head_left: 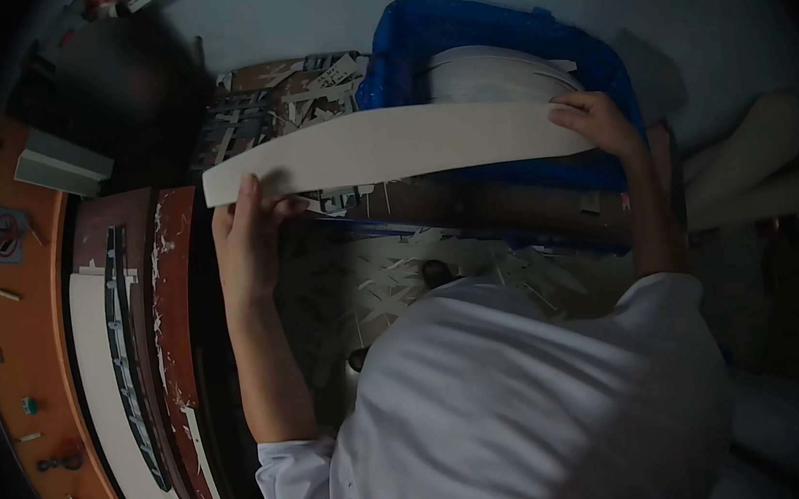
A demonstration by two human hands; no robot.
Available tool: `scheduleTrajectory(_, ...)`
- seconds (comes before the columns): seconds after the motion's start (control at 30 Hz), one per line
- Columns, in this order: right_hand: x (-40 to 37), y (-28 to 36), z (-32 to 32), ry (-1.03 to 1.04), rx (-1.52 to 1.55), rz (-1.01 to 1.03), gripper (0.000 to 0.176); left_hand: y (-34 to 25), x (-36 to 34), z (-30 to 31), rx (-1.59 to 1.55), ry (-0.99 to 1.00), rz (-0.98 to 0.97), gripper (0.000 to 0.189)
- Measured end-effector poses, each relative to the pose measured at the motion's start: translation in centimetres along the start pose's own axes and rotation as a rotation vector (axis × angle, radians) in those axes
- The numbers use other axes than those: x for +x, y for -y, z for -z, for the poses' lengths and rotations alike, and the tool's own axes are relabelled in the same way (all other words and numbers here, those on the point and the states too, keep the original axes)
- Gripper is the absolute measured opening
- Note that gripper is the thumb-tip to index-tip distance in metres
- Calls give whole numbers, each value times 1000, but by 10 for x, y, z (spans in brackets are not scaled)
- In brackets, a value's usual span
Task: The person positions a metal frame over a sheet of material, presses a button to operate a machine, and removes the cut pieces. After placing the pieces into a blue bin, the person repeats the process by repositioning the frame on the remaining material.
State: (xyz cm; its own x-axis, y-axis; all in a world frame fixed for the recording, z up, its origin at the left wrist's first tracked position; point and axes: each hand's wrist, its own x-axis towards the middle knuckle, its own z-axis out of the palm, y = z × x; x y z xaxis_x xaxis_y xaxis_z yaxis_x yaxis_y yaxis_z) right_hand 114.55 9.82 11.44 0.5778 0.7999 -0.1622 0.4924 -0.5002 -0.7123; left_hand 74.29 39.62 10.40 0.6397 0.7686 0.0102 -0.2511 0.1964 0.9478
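Observation:
A long, slightly curved off-white strip [398,144] of flat sheet material is stretched out level in front of me. My left hand [254,211] grips its left end from below, with the thumb on the near face. At the other end my right hand [595,122] pinches the strip between thumb and fingers. Behind the strip's right half stands a blue plastic crate [491,11], partly hidden by it. Inside the crate lie several similar pale strips [493,69] in a stack.
Offcuts [315,93] cover a surface behind the strip, and more scraps [384,290] litter the floor by my feet. On the left, a bench [186,301] carries a long narrow slotted dark piece [123,356]. An orange board [12,319] with small tools runs along its outer side.

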Motion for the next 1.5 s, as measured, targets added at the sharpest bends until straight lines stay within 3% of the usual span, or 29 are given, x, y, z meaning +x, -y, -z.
scheduleTrajectory(0.07,10,-58,37,-1,-6,-84,49,25,37,-46,-32,108,152,52)
scheduleTrajectory(0.17,7,-147,50,-86,-120,-160,55,83,53,-65,308,76,298,70)
scheduleTrajectory(0.3,-2,-256,23,-367,-281,-346,56,178,21,3,600,20,308,63)
scheduleTrajectory(0.5,10,-261,-31,-555,-316,-216,51,228,-95,99,806,-210,445,55)
scheduleTrajectory(0.6,41,-192,-61,-613,-204,-87,46,260,-158,133,851,-333,470,51)
scheduleTrajectory(0.63,50,-162,-74,-608,-203,-16,45,264,-177,131,793,-384,530,49)
scheduleTrajectory(0.67,60,-129,-89,-598,-195,65,43,259,-191,119,835,-414,455,48)
scheduleTrajectory(0.73,83,-74,-130,-545,-127,231,39,250,-215,105,715,-514,571,47)
scheduleTrajectory(0.8,93,-15,-177,-419,-47,394,37,302,-254,139,653,-552,565,49)
scheduleTrajectory(0.9,91,73,-253,-195,62,559,33,265,-278,128,577,-695,536,50)
scheduleTrajectory(1.1,45,220,-384,265,53,821,37,217,-340,187,534,-957,399,48)
scheduleTrajectory(1.27,14,316,-465,435,33,935,48,140,-384,233,493,-1126,189,38)
scheduleTrajectory(1.5,-4,425,-547,469,-41,1237,61,44,-404,277,571,-1267,-182,25)
